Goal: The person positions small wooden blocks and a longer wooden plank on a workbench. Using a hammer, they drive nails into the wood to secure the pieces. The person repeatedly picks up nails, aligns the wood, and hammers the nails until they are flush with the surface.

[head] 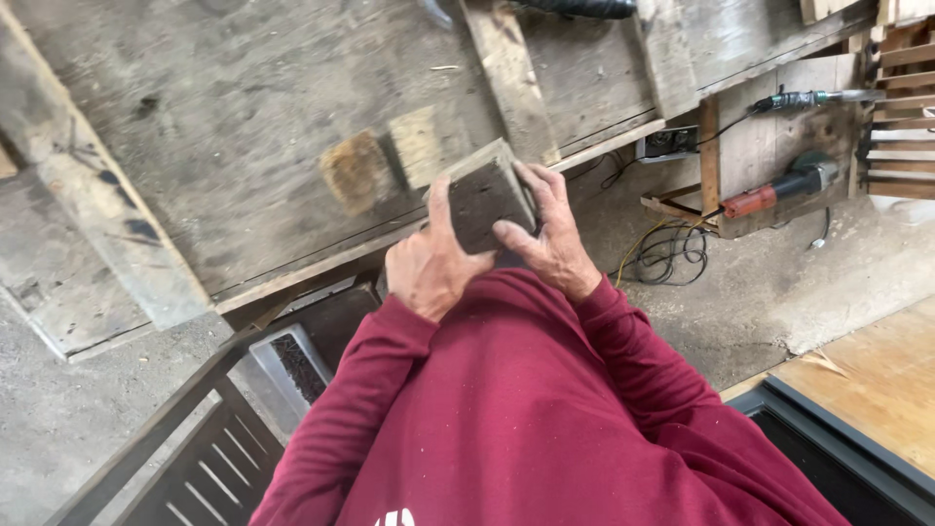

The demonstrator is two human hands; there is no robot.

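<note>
Both of my hands hold a small square box [484, 198] with a dark inside and pale rim, raised in front of my chest. My left hand [429, 263] grips its lower left side with the thumb up along the edge. On the right side, my right hand [552, 234] wraps the box, fingers over the rim and thumb on the dark face. My sleeves are dark red. What the box contains cannot be made out.
A weathered wooden board table [243, 117] lies ahead with two small wood blocks [355, 168] on it. Power tools [779, 190] and coiled cables [672, 253] sit to the right. A tray of dark small parts [297, 365] stands below left, a plywood sheet [877, 380] at right.
</note>
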